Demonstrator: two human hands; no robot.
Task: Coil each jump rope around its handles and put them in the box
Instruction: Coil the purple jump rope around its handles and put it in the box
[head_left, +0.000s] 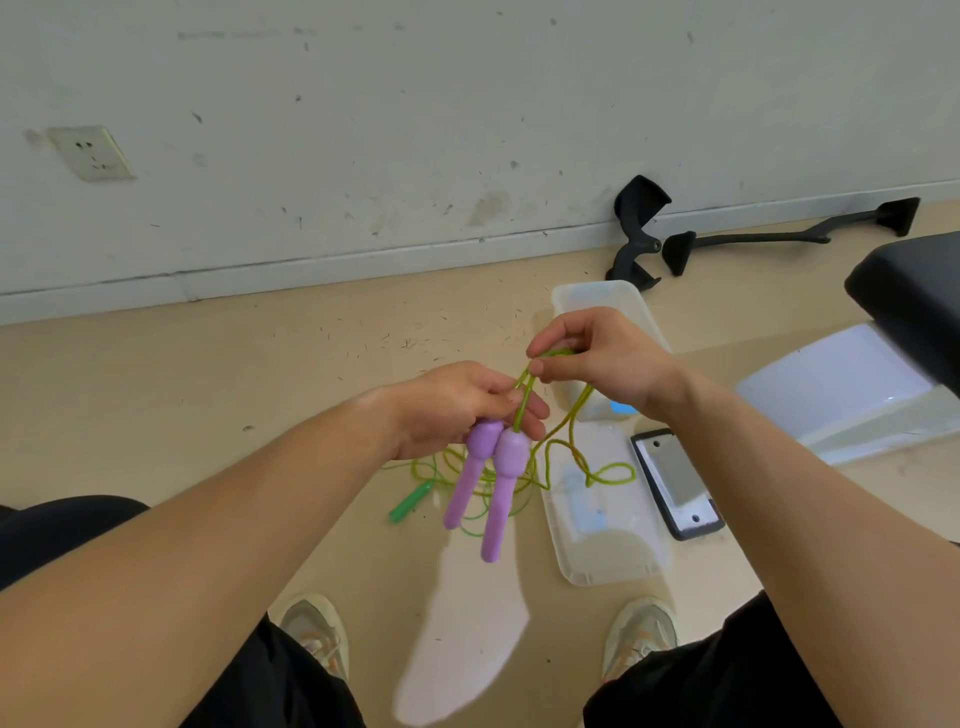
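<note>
At the centre of the frame the left hand holds two purple handles side by side, their bulbous heads up at the fingers and their slim ends hanging down toward the floor; the fingers are clamped together around the tops of both handles and the cord leaving them. Just right of and above it, the right hand pinches the yellow-green rope between thumb and forefinger, fingers closed on a short doubled stretch that runs taut from the handle tops up to the pinch; past the pinch the rope drops loose, curling down in open loops toward the lower centre of the frame.

Below the left hand, a second rope lies on the floor in a loose tangle, bright green, with one green handle showing left of the purple ones; whether the two cords touch in that heap cannot be told.

Right of centre, behind and under the right hand, sits the clear plastic box; below it a clear lid lies flat on the floor, and one rope loop hangs in front of its upper part. A black-framed plate lies just right of the lid; black chair parts rest against the wall at upper right; two shoes show at the bottom edge.
</note>
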